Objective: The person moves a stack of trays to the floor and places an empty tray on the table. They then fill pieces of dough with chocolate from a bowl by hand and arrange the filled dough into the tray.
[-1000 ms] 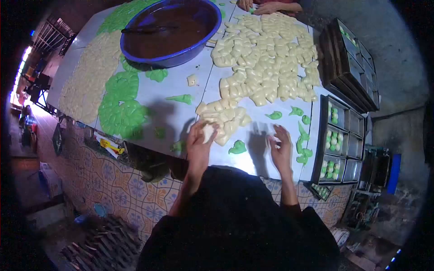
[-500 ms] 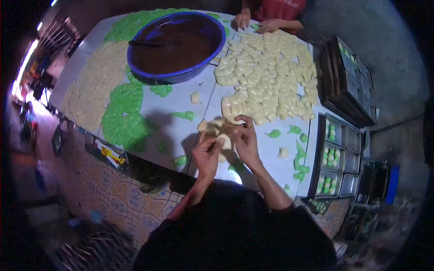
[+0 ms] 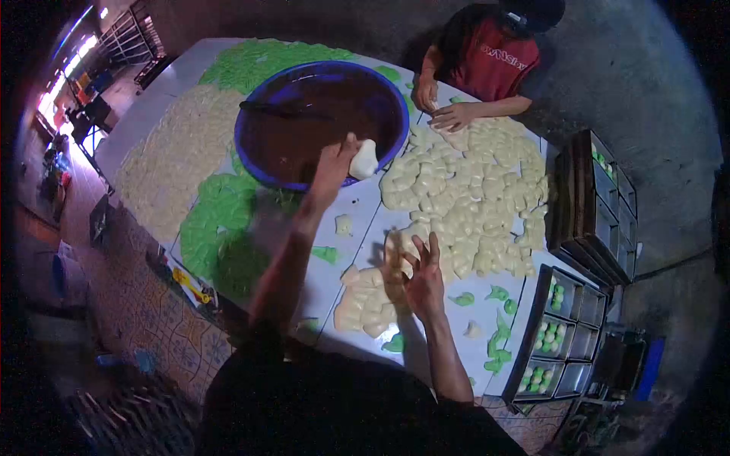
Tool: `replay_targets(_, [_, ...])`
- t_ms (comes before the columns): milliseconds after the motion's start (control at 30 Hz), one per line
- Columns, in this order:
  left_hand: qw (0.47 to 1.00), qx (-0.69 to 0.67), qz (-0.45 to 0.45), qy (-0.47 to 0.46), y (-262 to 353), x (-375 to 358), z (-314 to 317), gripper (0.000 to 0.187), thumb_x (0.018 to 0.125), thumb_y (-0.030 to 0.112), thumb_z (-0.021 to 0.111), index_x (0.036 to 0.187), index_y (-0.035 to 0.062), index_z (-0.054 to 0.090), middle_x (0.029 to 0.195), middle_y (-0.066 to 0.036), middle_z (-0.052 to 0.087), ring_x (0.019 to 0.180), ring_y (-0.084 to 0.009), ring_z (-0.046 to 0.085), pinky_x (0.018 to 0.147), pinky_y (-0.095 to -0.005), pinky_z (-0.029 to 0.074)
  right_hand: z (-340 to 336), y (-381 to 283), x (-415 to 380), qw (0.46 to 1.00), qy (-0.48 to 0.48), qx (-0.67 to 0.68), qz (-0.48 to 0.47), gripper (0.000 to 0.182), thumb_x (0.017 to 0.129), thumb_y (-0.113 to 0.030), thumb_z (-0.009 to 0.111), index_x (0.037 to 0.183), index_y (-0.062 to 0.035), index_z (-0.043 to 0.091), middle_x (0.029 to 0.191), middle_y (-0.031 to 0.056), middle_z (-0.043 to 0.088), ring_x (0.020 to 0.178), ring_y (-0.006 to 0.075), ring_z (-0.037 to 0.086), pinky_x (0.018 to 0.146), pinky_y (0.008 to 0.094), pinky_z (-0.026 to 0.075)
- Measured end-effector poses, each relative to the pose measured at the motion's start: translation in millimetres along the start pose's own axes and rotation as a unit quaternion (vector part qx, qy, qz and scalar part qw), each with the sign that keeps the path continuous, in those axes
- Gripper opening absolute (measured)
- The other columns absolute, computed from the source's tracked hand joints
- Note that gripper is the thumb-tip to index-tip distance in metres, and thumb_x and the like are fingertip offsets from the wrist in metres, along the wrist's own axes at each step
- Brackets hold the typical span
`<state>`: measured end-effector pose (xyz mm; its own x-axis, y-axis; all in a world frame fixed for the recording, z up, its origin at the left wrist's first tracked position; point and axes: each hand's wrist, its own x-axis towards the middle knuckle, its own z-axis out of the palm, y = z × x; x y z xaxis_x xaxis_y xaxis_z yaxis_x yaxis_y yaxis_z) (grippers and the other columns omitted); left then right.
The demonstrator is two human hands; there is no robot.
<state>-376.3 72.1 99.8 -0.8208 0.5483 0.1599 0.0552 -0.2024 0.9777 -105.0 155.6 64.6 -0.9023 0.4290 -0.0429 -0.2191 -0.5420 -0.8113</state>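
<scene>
My left hand is stretched forward over the near right rim of a blue basin and grips a pale piece of dough. Brown filling fills the basin, and a dark-handled utensil lies in it. Nearer to me, my right hand hovers with its fingers spread and holds nothing. Beside it, to the left, sits a patch of cream dough pieces. A larger spread of cream dough pieces lies beyond my right hand.
Across the white table, a person in a red shirt has both hands at the dough. Green dough covers part of the left side. At right are a stack of trays and a divided tray with green and cream balls.
My left hand has gone from beside my right hand forward to the basin, carrying the dough. My right hand has opened. The camera view has shifted, showing more of the other person.
</scene>
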Motion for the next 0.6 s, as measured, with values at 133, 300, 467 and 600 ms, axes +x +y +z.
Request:
replay_targets(133, [0.915,0.392,0.092,0.004,-59,80,-21,0.071,0.094,0.061,0.031,0.077,0.0013,0.065,0.069,-0.012,0.064,0.073,-0.0307,0.063,0.07,-0.0427,0.047,14,6,-1,0.997,0.009,0.066,0.022,0.085,0.086,-0.043,0.065,0.15,-0.0225,0.012,0.147,0.0037,0.024,0.127,0.0258,0.04,0.087,0.0387,0.045])
replay_targets(300, [0.82,0.341,-0.42,-0.189,-33,87,-18,0.077,0.094,0.064,0.024,0.079,0.0035,0.068,0.072,-0.012,0.065,0.075,-0.0321,0.062,0.076,-0.0424,0.048,-6,12,-4,0.997,0.046,0.056,0.036,0.087,0.089,-0.034,0.062,0.149,-0.0063,0.005,0.149,0.0129,0.028,0.131,0.0361,0.039,0.102,0.0447,0.04])
replay_targets(467, [0.952,0.289,-0.06,-0.083,20,-15,35,0.065,0.099,0.052,0.027,0.113,-0.0003,0.062,0.098,-0.01,0.066,0.077,-0.0226,0.062,0.082,-0.0323,0.047,-15,18,6,0.997,0.069,0.017,0.0,0.073,0.095,-0.031,0.054,0.146,-0.0004,0.012,0.135,0.0186,0.045,0.12,0.0302,0.051,0.096,0.0381,0.048])
replay_targets(600, [0.908,-0.201,-0.358,-0.083,14,-122,79,0.042,0.097,0.029,0.05,0.126,-0.002,0.053,0.108,-0.012,0.063,0.099,-0.0183,0.059,0.09,-0.0325,0.045,-20,27,-2,0.966,0.123,0.191,0.121,0.029,0.096,-0.015,0.052,0.117,0.0048,0.053,0.103,0.0112,0.059,0.078,0.0161,0.059,0.066,0.0236,0.05])
